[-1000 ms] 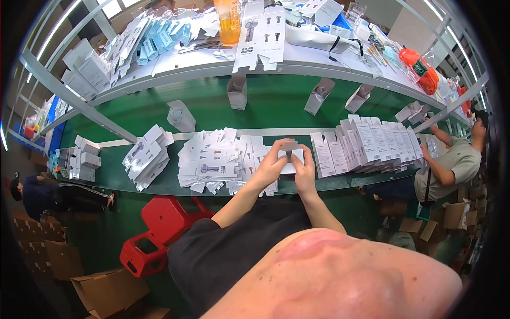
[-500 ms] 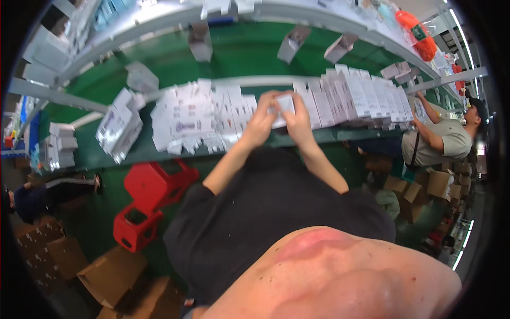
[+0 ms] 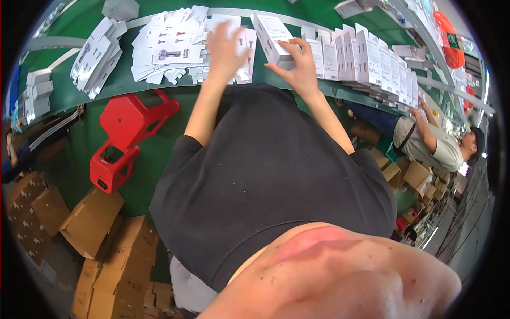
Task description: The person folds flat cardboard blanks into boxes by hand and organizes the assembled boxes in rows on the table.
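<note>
My right hand (image 3: 300, 68) grips the near end of a white folded carton (image 3: 275, 34) between thumb and fingers, and the carton lies tilted over the green bench. My left hand (image 3: 227, 53) is apart from it, fingers spread and partly blurred, above flat white cartons (image 3: 247, 56). Whether it touches them I cannot tell. To its left lies a wide overlapping pile of flat printed cartons (image 3: 172, 40). On the right, a row of standing white boxes (image 3: 366, 61) begins just past my right hand.
Another bundle of flat cartons (image 3: 95, 58) lies further left, near small stacked boxes (image 3: 38, 90). Red stools (image 3: 125, 119) stand under the bench edge. Brown cardboard boxes (image 3: 119, 266) sit on the floor. A co-worker (image 3: 427, 135) works at the right; an orange bundle (image 3: 449, 40) hangs nearby.
My hands were together on a carton; now they are apart. The left has let go and moved left over the flat cartons, while the right holds the carton. The view has shifted.
</note>
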{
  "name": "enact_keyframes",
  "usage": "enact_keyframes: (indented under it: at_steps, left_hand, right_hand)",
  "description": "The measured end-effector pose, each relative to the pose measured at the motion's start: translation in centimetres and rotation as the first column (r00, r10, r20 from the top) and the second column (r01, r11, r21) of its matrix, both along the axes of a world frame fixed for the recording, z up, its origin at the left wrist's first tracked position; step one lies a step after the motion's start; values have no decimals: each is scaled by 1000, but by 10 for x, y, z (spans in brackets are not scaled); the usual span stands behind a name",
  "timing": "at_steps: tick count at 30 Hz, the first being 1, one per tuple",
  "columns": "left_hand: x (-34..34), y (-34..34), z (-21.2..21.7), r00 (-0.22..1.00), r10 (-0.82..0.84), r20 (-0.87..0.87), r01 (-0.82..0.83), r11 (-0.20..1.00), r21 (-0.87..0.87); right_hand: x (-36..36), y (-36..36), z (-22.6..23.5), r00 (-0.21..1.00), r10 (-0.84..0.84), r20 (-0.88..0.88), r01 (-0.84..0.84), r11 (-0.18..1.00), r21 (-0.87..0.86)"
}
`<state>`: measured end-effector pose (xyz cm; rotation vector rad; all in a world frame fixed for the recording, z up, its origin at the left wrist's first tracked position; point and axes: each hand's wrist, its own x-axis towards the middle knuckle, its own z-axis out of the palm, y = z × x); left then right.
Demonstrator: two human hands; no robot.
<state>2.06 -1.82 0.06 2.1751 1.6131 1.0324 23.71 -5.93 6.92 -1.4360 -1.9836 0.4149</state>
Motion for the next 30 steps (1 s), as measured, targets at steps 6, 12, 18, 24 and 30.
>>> enact_keyframes:
  at_steps: [6,12,18,24,30]
  left_hand:
    - [-76,-7,-90,840,446,-309,-536,770,-345]
    - [-99,-23,-99,883,292,-367,-440,787,-432]
    - [-81,-25,-2,920,324,-222,-371,901,-225]
    - [-45,-37,89,929,-15,370,91,978,-188]
    - [-46,-19,131,770,-39,637,513,632,-581]
  right_hand:
    - [67,-14,-122,879,-265,397,258,964,71]
    - [63,-14,-140,710,-402,579,468,883,40]
    - [41,-5,-124,862,-333,382,327,941,84]
    - [-26,15,-10,992,-68,111,52,988,143]
    - [-29,34,38,966,200,166,-233,949,213]
